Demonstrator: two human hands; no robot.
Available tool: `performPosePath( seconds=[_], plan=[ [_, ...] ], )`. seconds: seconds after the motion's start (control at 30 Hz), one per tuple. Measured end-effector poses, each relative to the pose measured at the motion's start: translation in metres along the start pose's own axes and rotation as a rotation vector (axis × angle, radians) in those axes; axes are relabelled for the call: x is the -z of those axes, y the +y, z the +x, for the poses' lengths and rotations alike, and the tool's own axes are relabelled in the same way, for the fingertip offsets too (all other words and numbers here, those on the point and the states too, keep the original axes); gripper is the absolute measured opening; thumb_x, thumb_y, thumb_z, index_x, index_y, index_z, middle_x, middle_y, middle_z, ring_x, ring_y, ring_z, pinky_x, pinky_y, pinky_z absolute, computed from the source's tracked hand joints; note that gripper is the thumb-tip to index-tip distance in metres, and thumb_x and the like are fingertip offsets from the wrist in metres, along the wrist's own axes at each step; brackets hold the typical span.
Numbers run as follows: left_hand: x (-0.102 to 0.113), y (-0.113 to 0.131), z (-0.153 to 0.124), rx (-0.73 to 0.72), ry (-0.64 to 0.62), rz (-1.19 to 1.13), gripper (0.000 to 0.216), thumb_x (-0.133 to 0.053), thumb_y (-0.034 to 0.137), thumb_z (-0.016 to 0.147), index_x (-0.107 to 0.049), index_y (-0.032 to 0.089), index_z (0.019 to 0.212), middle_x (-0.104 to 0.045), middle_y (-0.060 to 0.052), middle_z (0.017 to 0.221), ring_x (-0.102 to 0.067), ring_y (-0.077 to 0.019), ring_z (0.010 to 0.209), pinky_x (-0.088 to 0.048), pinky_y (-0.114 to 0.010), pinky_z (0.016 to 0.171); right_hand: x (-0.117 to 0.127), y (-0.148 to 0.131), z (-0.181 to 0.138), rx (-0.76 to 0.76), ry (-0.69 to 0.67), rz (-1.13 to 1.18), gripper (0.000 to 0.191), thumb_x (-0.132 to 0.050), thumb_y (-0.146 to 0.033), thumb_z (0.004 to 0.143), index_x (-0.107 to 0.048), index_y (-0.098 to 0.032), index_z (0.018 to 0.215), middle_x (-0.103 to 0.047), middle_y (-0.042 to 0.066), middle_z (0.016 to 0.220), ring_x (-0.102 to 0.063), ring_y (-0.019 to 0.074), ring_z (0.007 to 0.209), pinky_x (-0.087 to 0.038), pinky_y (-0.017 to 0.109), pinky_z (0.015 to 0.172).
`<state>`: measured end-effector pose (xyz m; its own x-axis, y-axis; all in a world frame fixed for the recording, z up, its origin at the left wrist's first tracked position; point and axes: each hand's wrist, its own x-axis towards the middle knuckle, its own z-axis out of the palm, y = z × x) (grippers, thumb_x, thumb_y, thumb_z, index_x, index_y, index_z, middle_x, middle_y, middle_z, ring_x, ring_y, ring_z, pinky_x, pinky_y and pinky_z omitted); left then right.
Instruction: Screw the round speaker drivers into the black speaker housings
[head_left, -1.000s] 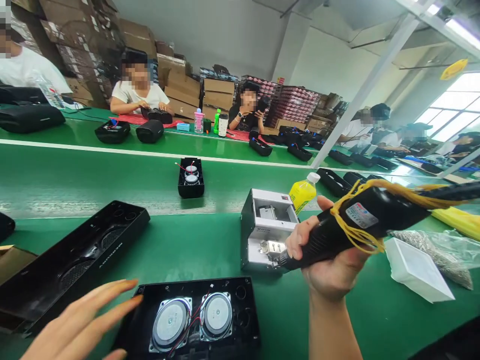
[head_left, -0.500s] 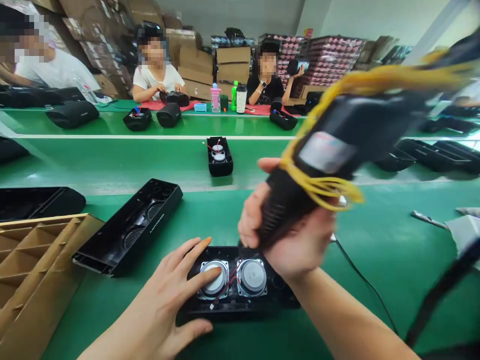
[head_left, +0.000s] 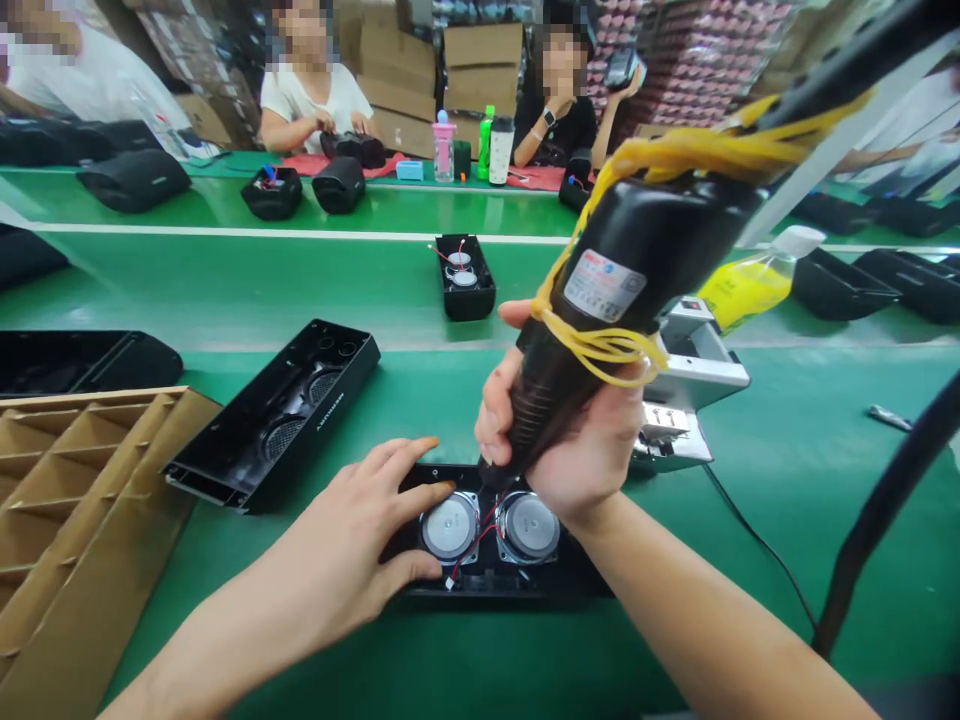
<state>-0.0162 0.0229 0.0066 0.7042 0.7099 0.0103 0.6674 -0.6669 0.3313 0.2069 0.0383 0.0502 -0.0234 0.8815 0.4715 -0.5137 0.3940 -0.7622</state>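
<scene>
My right hand [head_left: 581, 455] is wrapped round a black electric screwdriver [head_left: 622, 250] with yellow cord tied about it. The tool slants down, its tip by the inner upper corner between two speaker drivers; exact contact is hidden. Both round silver drivers, the left one [head_left: 448, 525] and the right one [head_left: 531, 526], sit in a black speaker housing [head_left: 517, 585] on the green table. My left hand [head_left: 360, 530] lies over the housing's left end, fingers spread, with thumb and index finger at the left driver's edge. Thin red and black wires with a white plug [head_left: 450, 582] cross between the drivers.
An empty speaker housing [head_left: 281, 420] and a divided cardboard box [head_left: 90, 500] stand at left. Behind my right hand are a grey machine [head_left: 697, 370] and a yellow-labelled bottle [head_left: 757, 285]. Another housing with drivers [head_left: 466, 285] lies ahead. Co-workers sit across the table.
The screwdriver has come lower and leftward over the drivers. My left index finger has shifted from the left driver's centre to its upper edge. The view has tilted down, and the grey machine shows.
</scene>
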Motion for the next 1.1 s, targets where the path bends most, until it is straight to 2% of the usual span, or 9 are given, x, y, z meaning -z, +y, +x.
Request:
performPosePath(
  seconds=[0.07, 0.2, 0.37, 0.6, 0.67, 0.83, 1.1],
  plan=[
    [0.002, 0.001, 0.006, -0.002, -0.065, -0.007, 0.061, -0.088, 0.037, 0.087, -0.063, 0.039, 0.143, -0.042, -0.002, 0.169, -0.041, -0.0339, 0.152, -0.051, -0.059, 0.119, 0.001, 0.002, -0.002, -0.023, -0.002, 0.000, 0.057, -0.054, -0.079, 0.096, -0.068, -0.032, 0.125, -0.059, -0.006, 0.067, -0.049, 0.0141, 0.043, -0.040, 0.027, 0.041],
    [0.004, 0.004, 0.011, -0.023, -0.063, -0.063, 0.050, -0.086, 0.037, 0.089, -0.067, 0.036, 0.136, -0.051, -0.003, 0.159, -0.050, -0.0321, 0.142, -0.054, -0.056, 0.115, 0.001, 0.004, -0.002, -0.055, 0.004, -0.001, 0.053, -0.061, -0.076, 0.092, -0.069, -0.033, 0.123, -0.061, -0.005, 0.067, -0.049, 0.0147, 0.043, -0.039, 0.028, 0.040],
    [0.006, 0.006, 0.012, -0.028, -0.045, -0.086, 0.046, -0.082, 0.035, 0.092, -0.067, 0.035, 0.136, -0.060, -0.004, 0.147, -0.057, -0.0307, 0.128, -0.057, -0.055, 0.109, 0.000, 0.006, 0.001, -0.066, 0.011, 0.002, 0.054, -0.061, -0.076, 0.091, -0.069, -0.033, 0.122, -0.061, -0.005, 0.066, -0.049, 0.0159, 0.041, -0.040, 0.030, 0.040],
    [0.005, 0.003, 0.014, -0.029, -0.082, -0.085, 0.042, -0.082, 0.036, 0.092, -0.069, 0.035, 0.132, -0.059, -0.005, 0.144, -0.055, -0.0314, 0.130, -0.057, -0.053, 0.108, 0.000, 0.010, -0.001, -0.038, -0.001, -0.003, 0.052, -0.053, -0.074, 0.098, -0.067, -0.030, 0.123, -0.057, -0.005, 0.064, -0.048, 0.0155, 0.043, -0.038, 0.028, 0.041],
    [0.005, 0.002, 0.014, -0.034, -0.085, -0.083, 0.042, -0.082, 0.037, 0.093, -0.069, 0.036, 0.133, -0.059, -0.004, 0.145, -0.055, -0.0309, 0.130, -0.057, -0.052, 0.107, 0.000, 0.011, -0.001, -0.034, -0.006, 0.010, 0.049, -0.051, -0.072, 0.100, -0.067, -0.030, 0.119, -0.057, -0.004, 0.065, -0.049, 0.0148, 0.044, -0.038, 0.028, 0.042],
    [0.005, 0.003, 0.013, -0.034, -0.084, -0.074, 0.043, -0.081, 0.039, 0.094, -0.068, 0.036, 0.134, -0.060, -0.005, 0.144, -0.056, -0.0303, 0.128, -0.057, -0.051, 0.106, 0.000, 0.010, 0.002, -0.040, -0.008, 0.017, 0.045, -0.054, -0.072, 0.096, -0.064, -0.028, 0.088, -0.058, -0.004, 0.064, -0.048, 0.0125, 0.043, -0.038, 0.027, 0.040],
    [0.004, 0.003, 0.014, -0.030, -0.063, -0.074, 0.042, -0.081, 0.038, 0.093, -0.070, 0.036, 0.134, -0.060, -0.004, 0.143, -0.055, -0.0307, 0.129, -0.056, -0.051, 0.109, -0.003, 0.006, 0.001, -0.107, 0.033, -0.052, 0.049, -0.058, -0.079, 0.089, -0.062, -0.031, 0.085, -0.056, -0.005, 0.061, -0.047, 0.0150, 0.043, -0.039, 0.030, 0.041]
  ],
)
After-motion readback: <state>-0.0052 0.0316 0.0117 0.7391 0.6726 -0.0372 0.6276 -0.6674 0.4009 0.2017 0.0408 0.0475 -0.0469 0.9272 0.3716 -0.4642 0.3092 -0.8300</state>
